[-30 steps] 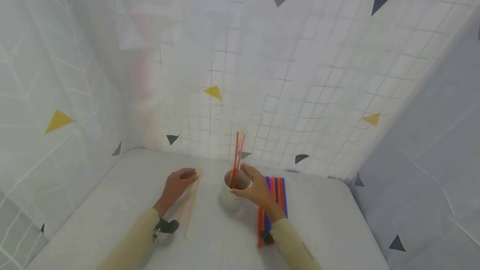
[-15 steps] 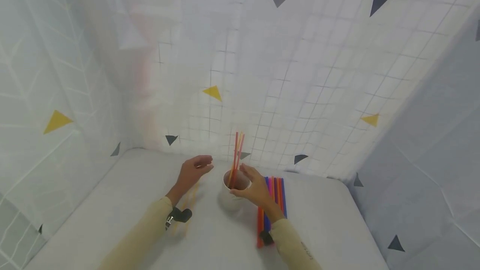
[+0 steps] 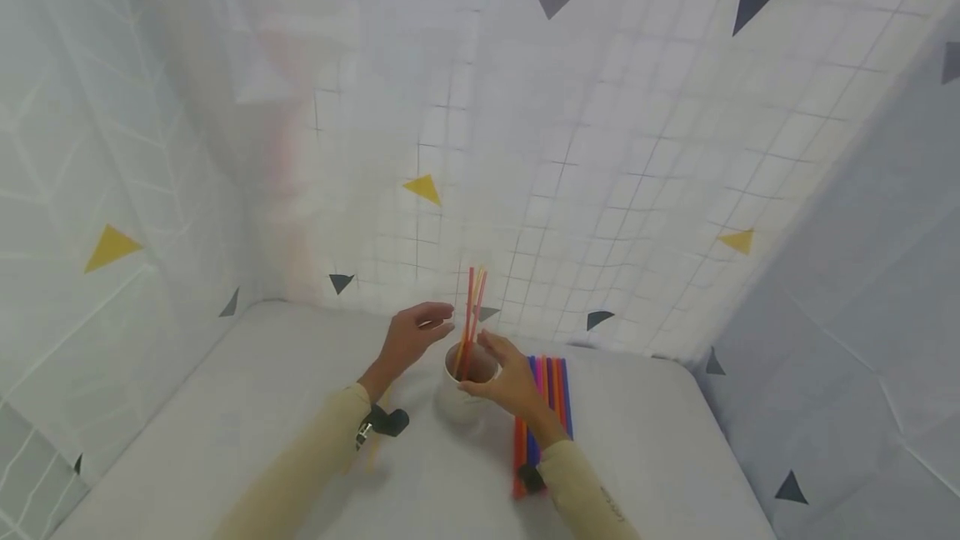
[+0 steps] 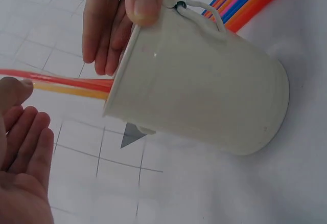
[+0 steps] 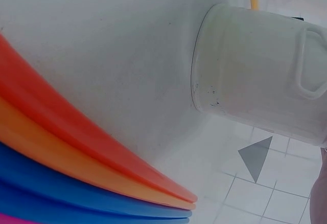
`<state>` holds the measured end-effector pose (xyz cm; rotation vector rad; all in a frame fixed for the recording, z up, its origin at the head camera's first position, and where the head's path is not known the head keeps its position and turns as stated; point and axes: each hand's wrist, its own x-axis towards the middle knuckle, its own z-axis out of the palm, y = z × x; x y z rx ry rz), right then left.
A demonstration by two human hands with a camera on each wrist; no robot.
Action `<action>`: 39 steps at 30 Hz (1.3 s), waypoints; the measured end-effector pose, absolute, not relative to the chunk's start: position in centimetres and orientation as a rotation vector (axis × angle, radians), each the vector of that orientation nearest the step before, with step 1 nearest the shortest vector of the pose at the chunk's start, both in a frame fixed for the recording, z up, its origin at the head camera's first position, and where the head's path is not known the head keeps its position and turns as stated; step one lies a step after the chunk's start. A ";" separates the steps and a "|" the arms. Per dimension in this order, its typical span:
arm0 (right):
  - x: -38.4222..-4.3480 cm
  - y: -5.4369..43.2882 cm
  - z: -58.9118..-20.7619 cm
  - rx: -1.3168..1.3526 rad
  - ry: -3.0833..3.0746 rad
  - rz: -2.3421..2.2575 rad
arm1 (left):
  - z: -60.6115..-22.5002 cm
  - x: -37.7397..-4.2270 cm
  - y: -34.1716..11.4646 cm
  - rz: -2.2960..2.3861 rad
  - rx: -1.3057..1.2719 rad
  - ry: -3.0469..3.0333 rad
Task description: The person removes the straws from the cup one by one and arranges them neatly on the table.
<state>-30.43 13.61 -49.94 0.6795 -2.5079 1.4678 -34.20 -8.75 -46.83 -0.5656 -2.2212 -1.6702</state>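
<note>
A small off-white metal pail (image 4: 204,81) with a wire handle stands upright on the white table, holding several red and yellow straws (image 3: 472,307). My right hand (image 3: 513,382) grips the pail at its rim, thumb on the near side and fingers towards the far side. My left hand (image 3: 416,340) is raised just left of the straws, its fingers loosely extended and holding nothing. In the left wrist view its thumb overlaps the straws. Pale yellow straws (image 3: 372,452) lie on the table, partly hidden under my left forearm.
Several thick straws (image 5: 92,147) in red, orange, blue and pink lie side by side right of the pail, partly covered by my right forearm in the head view. A patterned white sheet (image 3: 600,148) hangs behind the table (image 3: 645,440), with more sheeting at both sides.
My left hand has moved right and away from the yellow straws on the table to beside the straws in the pail. My right hand stays on the pail.
</note>
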 end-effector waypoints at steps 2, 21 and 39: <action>-30.4 13.6 -49.9 0.683 -2.511 1.468 | -46.8 -34.2 -8.4 -1.648 -0.564 -2.225; -30.2 13.7 -49.6 0.627 -2.566 1.483 | -47.3 -34.7 -5.4 -1.716 -0.549 -2.176; -30.2 13.6 -49.5 0.620 -2.576 1.459 | -47.2 -34.7 -4.1 -1.535 -0.453 -2.134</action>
